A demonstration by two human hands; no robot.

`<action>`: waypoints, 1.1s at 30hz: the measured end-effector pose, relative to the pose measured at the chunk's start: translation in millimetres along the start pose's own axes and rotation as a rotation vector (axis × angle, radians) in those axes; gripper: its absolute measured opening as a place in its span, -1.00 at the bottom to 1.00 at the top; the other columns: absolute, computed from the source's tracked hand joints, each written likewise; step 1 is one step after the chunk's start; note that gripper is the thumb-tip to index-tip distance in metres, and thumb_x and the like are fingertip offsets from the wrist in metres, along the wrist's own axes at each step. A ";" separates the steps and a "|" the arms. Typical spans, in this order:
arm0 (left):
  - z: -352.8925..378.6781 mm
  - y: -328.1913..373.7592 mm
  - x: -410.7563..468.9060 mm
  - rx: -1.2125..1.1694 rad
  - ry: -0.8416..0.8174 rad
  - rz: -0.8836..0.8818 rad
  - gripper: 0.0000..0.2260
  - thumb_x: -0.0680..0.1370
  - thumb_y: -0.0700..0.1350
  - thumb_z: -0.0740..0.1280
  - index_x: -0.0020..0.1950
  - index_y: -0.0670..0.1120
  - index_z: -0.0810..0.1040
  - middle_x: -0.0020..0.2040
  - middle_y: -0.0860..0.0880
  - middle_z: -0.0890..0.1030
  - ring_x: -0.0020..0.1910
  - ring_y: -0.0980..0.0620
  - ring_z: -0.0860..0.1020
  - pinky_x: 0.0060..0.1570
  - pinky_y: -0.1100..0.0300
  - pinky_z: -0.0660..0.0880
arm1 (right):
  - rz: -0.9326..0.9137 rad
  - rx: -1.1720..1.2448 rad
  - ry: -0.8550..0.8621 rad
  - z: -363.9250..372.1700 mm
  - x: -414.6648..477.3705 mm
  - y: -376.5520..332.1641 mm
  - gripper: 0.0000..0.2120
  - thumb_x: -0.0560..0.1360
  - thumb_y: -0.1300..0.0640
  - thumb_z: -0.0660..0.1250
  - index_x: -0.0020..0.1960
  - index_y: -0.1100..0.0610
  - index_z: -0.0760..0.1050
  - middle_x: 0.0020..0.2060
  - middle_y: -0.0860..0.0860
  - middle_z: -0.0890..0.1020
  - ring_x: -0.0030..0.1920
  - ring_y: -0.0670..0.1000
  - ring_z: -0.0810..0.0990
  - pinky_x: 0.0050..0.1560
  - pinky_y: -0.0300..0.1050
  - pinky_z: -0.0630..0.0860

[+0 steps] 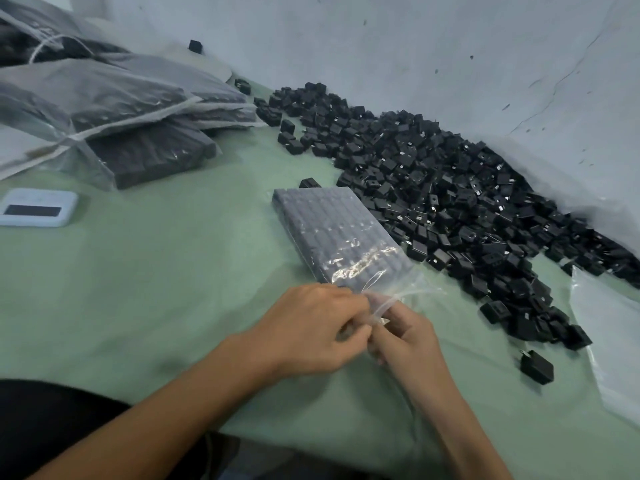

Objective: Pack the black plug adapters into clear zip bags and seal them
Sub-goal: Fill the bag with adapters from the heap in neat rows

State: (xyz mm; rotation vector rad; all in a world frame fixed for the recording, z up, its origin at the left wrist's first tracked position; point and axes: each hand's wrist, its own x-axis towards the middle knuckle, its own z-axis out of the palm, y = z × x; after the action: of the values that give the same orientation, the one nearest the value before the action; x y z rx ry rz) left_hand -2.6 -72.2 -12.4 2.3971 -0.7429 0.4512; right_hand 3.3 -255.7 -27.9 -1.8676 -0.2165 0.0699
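Head view: both hands [363,327] pinch bag's [332,233] mouth.

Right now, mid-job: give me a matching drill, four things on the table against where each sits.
Things:
1. filled bag
2. loose adapters
3. scale
4. packed bags

Places:
A. far left corner, stacked
B. left edge, alone
C. centre, its mouth pinched by left hand and right hand
D. heaped along the right wall

Pairs: 1-C, 2-D, 3-B, 4-A
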 end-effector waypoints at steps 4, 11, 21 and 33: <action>-20.0 -36.0 9.3 -0.039 0.036 -0.144 -0.81 0.50 0.00 0.35 0.11 0.08 0.57 0.10 0.12 0.58 0.12 0.06 0.49 0.20 0.08 0.41 | 0.006 -0.013 0.017 3.3 -0.2 -0.7 -0.65 0.47 0.34 0.42 0.12 -0.05 0.65 -0.21 0.07 0.70 -0.41 -0.13 0.46 -0.43 -0.28 0.37; -18.9 -59.7 9.2 -0.032 -0.195 -0.218 -0.50 0.50 0.20 0.41 0.42 0.24 0.41 0.52 0.11 0.27 0.50 0.07 0.16 0.48 0.07 0.16 | 0.097 0.049 -0.048 -5.3 -1.0 -7.2 -0.67 0.54 0.24 0.38 0.14 -0.15 0.67 -0.35 0.01 0.59 -0.41 -0.10 0.43 -0.45 -0.30 0.34; -2.4 -57.0 6.9 -0.009 -0.106 -0.176 -0.33 0.32 0.46 0.33 0.32 0.17 0.40 0.38 0.14 0.27 0.42 0.08 0.17 0.40 0.08 0.29 | 0.128 0.053 -0.033 3.9 6.8 -6.4 -0.87 0.55 0.15 0.41 0.07 -0.02 0.64 -0.20 0.00 0.71 -0.46 -0.13 0.43 -0.46 -0.31 0.38; -4.3 -68.8 18.5 -0.173 -0.025 -0.264 -0.84 0.61 0.06 0.31 0.18 0.17 0.57 0.25 0.20 0.41 0.36 0.13 0.22 0.27 0.32 0.12 | 0.120 -0.018 -0.074 6.1 10.1 -7.3 -0.75 0.61 0.03 0.31 0.04 -0.35 0.61 -0.20 0.00 0.69 -0.46 -0.12 0.44 -0.48 -0.27 0.39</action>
State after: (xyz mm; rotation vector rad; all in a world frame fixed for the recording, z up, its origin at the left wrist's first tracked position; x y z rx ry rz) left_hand 52.6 -30.6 -30.0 2.2980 -0.4469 0.2389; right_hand 11.5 -246.0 -22.2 -1.8968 -0.1567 0.2205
